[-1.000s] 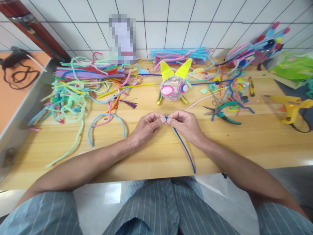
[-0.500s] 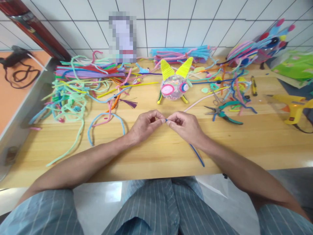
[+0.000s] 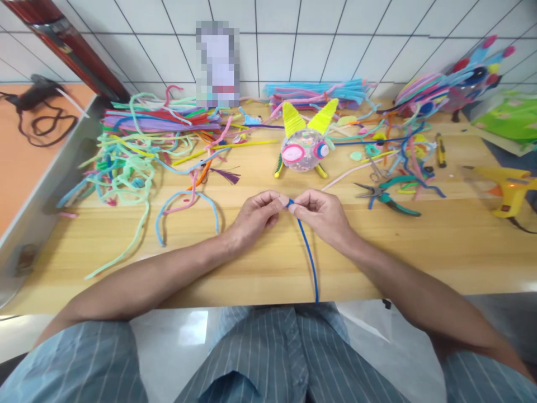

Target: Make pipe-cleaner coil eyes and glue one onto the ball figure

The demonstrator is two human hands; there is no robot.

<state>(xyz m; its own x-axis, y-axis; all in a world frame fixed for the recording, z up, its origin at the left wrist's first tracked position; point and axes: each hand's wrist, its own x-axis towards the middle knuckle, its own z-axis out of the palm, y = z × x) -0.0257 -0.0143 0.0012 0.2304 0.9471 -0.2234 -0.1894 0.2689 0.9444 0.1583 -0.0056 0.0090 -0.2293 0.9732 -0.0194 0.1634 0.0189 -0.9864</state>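
Note:
Between my fingertips is a blue pipe cleaner (image 3: pixel 309 254), its long tail hanging toward the table's front edge. My left hand (image 3: pixel 262 215) pinches its upper end, thumb against forefinger. Close beside it, my right hand (image 3: pixel 321 212) is closed on the same end, where a small bend or coil shows; its exact shape is hidden by the fingers. Just beyond both hands stands a clear ball figure (image 3: pixel 302 150) with yellow pipe-cleaner ears, pink and blue round eyes and short yellow-tipped legs.
Tangled pipe cleaners (image 3: pixel 130 168) cover the left side, with bundles (image 3: pixel 319 94) along the tiled wall. To the right lie green-handled pliers (image 3: pixel 388 196), a yellow glue gun (image 3: pixel 505 187) and a yellow cutter (image 3: pixel 440 151). A blue pipe-cleaner arc (image 3: pixel 187 198) rests left of my hands.
The pipe cleaner's loose tail has swung from under my right forearm to hang between my hands. More blue shows at my fingertips. The whole view has shifted slightly.

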